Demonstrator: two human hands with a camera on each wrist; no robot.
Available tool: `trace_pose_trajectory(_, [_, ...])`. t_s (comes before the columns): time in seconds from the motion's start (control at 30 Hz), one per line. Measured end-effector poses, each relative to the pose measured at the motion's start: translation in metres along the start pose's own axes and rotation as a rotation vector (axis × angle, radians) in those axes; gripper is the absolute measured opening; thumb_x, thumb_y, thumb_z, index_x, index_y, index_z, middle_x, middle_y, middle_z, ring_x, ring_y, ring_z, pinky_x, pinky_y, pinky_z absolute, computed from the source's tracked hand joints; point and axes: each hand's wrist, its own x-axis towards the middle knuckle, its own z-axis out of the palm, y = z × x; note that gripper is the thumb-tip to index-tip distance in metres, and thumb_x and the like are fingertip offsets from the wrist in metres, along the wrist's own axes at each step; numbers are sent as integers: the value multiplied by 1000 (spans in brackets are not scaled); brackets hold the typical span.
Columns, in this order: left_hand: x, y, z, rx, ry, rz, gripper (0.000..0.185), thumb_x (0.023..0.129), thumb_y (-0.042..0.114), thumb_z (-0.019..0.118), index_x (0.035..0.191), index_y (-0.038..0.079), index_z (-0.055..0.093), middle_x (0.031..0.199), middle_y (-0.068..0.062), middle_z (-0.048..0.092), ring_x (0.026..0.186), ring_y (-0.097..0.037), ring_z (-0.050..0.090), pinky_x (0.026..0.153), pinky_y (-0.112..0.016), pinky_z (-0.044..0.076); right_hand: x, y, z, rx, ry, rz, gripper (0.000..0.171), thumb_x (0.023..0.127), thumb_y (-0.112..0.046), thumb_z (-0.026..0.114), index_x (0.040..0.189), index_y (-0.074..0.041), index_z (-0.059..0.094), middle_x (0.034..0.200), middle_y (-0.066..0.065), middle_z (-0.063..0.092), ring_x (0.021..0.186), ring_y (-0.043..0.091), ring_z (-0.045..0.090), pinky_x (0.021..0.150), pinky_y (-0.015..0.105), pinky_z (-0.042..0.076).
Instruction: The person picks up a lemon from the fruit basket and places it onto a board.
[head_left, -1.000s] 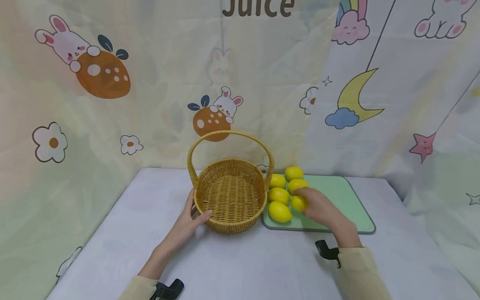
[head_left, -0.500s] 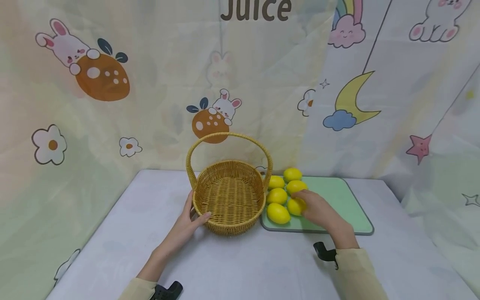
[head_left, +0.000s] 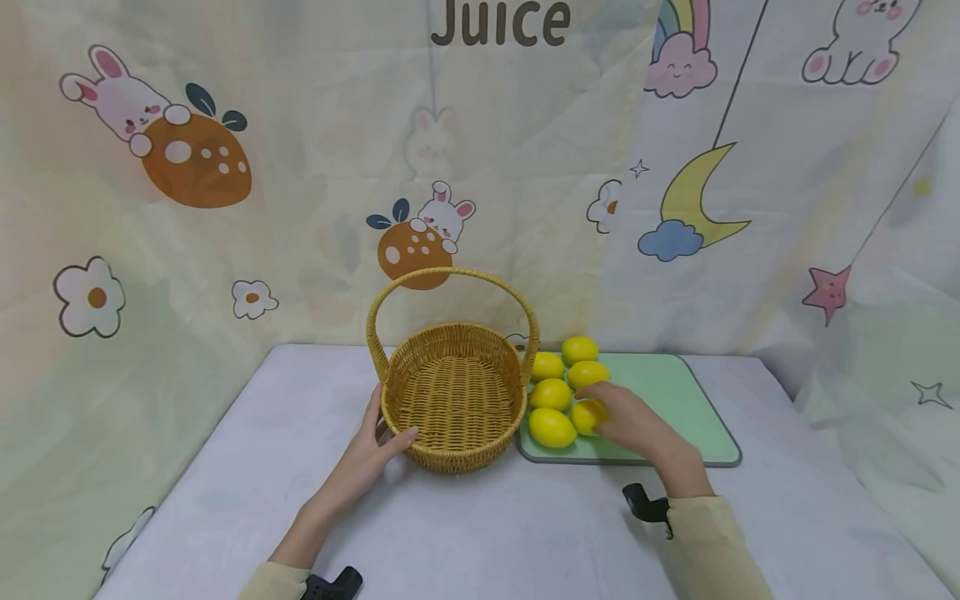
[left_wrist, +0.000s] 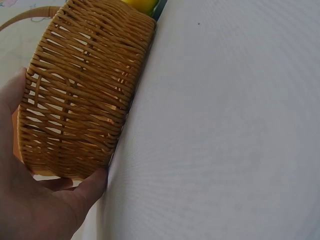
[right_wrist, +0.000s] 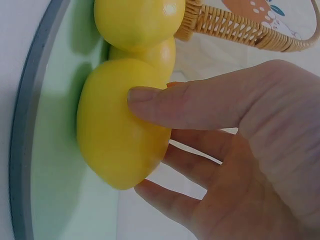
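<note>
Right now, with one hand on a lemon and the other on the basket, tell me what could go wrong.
1. The right hand pinches one lemon that touches its neighbours; lifting it may nudge them so they roll off the green board.
2. The thumb and fingers sit on the lemon's smooth side, so it might slip.
3. The left hand only rests against the basket, whose handle arches over the opening and could catch the lemon.
</note>
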Motion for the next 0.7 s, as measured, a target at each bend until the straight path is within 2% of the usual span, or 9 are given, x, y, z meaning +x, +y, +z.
trace_pose_trajectory(0.43, [1, 1, 1, -1, -12, 1, 99, 93, 52, 64, 154, 47, -13, 169, -7, 2, 154, -41, 12, 117, -69, 18, -4, -2, -2, 15, -29, 17, 46, 80, 9, 66, 124, -1, 65, 127, 15, 66, 122, 37, 57, 105, 58, 45])
trace_pose_trajectory(0.53, [2, 1, 0, 1, -15, 1, 99, 93, 51, 64, 155, 46, -13, 169, -7, 2, 154, -41, 12, 116, -70, 18, -5, -3, -4, 30, -44, 31, 45, 82, 6, 68, 126, -2, 64, 129, 14, 65, 124, 38, 56, 106, 59, 44])
trace_pose_trajectory(0.7, [1, 1, -2, 34, -17, -3, 97, 93, 51, 63, 152, 51, -14, 169, -6, 4, 154, -37, 13, 118, -68, 16, -7, -1, -7, 67, -37, 60, 43, 90, -9, 69, 131, -3, 61, 136, 16, 61, 131, 41, 51, 108, 61, 40])
